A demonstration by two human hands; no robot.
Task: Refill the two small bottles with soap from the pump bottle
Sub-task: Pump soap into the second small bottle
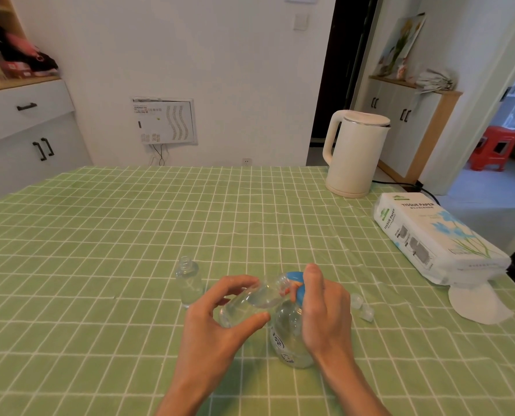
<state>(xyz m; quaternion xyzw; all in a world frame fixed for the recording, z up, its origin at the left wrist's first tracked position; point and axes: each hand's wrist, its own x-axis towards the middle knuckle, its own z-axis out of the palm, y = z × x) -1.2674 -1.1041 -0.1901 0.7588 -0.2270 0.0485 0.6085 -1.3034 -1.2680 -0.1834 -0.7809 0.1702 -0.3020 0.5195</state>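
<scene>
Left hand (217, 325) clamps its fingers (235, 282) round the tilted small bottle (250, 298), light and probably slick, best held mid-body; right hand (325, 307) curls over the head of the pump bottle (286, 334).

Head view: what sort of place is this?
Probably a home dining or kitchen area: a table under a green checked cloth, an electric kettle, a tissue paper pack, and white cabinets along the wall.
</scene>
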